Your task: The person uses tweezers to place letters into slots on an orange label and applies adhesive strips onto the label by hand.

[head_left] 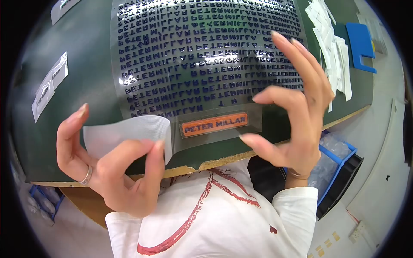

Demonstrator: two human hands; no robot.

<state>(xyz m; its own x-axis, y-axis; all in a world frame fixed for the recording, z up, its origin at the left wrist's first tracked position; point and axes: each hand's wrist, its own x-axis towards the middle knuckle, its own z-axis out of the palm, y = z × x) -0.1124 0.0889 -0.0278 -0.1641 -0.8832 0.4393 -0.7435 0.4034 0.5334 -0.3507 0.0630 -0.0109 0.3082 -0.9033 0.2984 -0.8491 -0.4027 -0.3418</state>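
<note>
My left hand pinches a stack of translucent white plastic strips between thumb and index finger, at the table's near edge. The stack bends slightly, and its layered edge shows on the right. To its right lies an orange label reading "PETER MILLAR", at the lower edge of a clear sheet. Rows of dark raised letters, many mirrored, cover that sheet, with some gaps in the lower rows. My right hand is at the sheet's right side, fingers spread and holding nothing; whether a fingertip touches the sheet I cannot tell.
A pile of white paper strips lies at the right, next to a blue plastic piece. Clear printed strips lie on the left of the green table. Below the right edge stands a blue-framed bin with plastic bags.
</note>
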